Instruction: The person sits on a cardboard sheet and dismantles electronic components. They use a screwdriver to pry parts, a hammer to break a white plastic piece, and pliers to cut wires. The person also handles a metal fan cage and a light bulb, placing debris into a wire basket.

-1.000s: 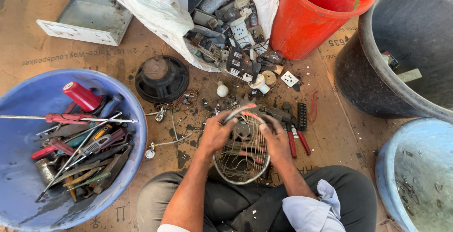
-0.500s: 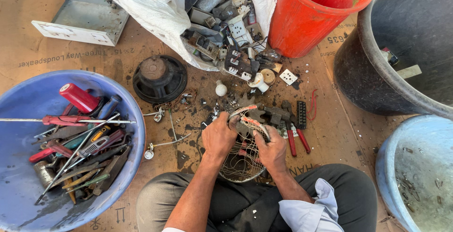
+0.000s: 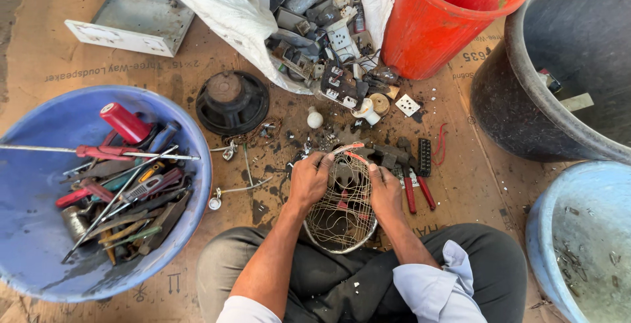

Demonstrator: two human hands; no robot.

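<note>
Seated on a floor lined with flattened brown cardboard (image 3: 79, 67), you hold a round, rusty wire fan guard (image 3: 342, 214) against your lap, your left hand (image 3: 309, 180) clenched on its left rim and your right hand (image 3: 384, 191) gripping the right rim beside a loose red-sheathed wire (image 3: 345, 151). The guard looks light and springy rather than stiff, its thin wires likely to bend and snag, so the thicker outer ring seems the safest hold. Around you crowd a blue plastic tub of hand tools (image 3: 39, 231), a black speaker cone (image 3: 231, 101), red-handled pliers (image 3: 418, 191), an orange bucket (image 3: 440, 27), a dark tub (image 3: 526, 99) and a white sack spilling scrap (image 3: 223, 14).
</note>
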